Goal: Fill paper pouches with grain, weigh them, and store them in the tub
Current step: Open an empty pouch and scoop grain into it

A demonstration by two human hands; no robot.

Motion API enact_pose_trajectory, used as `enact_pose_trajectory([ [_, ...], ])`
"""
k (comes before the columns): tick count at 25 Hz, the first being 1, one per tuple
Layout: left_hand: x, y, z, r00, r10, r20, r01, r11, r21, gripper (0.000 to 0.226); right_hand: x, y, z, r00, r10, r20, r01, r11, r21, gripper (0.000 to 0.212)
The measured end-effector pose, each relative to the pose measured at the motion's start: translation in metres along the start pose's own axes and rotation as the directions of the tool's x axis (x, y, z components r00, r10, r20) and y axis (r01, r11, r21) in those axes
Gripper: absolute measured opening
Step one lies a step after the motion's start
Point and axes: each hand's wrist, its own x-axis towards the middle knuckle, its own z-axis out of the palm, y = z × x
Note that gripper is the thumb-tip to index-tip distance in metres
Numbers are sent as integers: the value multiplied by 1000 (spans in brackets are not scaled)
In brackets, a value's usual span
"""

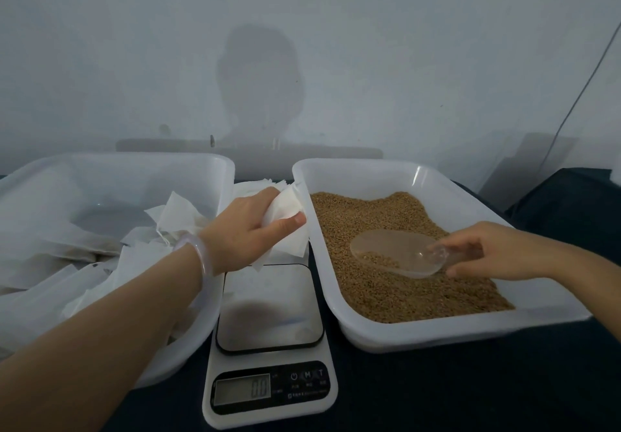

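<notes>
- Spillage was your main risk. Your left hand [255,230] pinched the paper pouch [290,243] between thumb and curled fingers. The pouch was crumpled and I could not see an open mouth. Grain [403,297] tipped at a closed mouth would probably scatter.
- Position made that worse. You held the pouch above the far end of the scale [268,310], just beside the near wall of the tray [470,336]. Anything that missed would likely land on the weighing plate and upset the reading, which looked like zero.
- Grip on the scoop [389,250] looked light. Your right hand [494,250] held its clear handle with curled fingertips. The bowl lay low on the grain with only a little inside. A heaped load on so short a hold could tilt and shed grain as it was lifted.
- Edges to mind were the tray's raised rim between scoop and pouch, and the tub [134,159] rim under your left forearm. A scoop carried too low could catch the tray's rim.
- Clutter sat close. A stack of empty pouches [255,184] lay behind the scale, and your bracelet [203,257] hung near the filled pouches [100,263] in the tub.
- Room was tight between the tub and the tray, with the scale filling the gap. You had freer space above the tray itself, so filling over the grain looked safer, and the dark table [470,394] in front offered open ground.
</notes>
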Motion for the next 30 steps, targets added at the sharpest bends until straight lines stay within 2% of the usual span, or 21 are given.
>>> enact_pose_trajectory([
  [2,0,-1,0,1000,-5,-8,5,1000,4,54,9,4,3,999,29,-25,-31,996,-80,33],
  [5,1,-2,0,1000,-4,-23,5,1000,16,51,21,2,5,995,35,-94,-62,950,-306,37],
  [7,1,-1,-1,1000,-3,-18,3,1000,17,53,24,-2,10,997,18,-74,-48,908,-416,40],
  [12,1,-2,-1,1000,-13,5,13,1000,13,48,19,-11,21,989,-80,124,114,948,-298,40],
  [15,1,-2,0,1000,-10,7,10,1000,18,45,11,-12,16,986,-54,157,82,980,-179,35],
  [18,1,-2,0,1000,-13,7,13,1000,9,41,3,-6,10,997,-8,82,21,987,-159,28],
  [21,0,-3,1,1000,-5,14,5,1000,8,34,-4,-2,2,1000,3,-30,-11,969,-248,22],
  [25,0,-2,2,1000,3,16,-3,1000,4,38,-9,6,-3,980,-22,-195,-50,934,-353,30],
  [27,0,-3,2,1000,-6,14,6,1000,13,43,-12,10,-3,973,-7,-230,-64,951,-301,35],
  [30,0,-3,2,1000,-10,17,10,1000,20,52,-15,14,-2,979,21,-201,-64,975,-213,36],
])
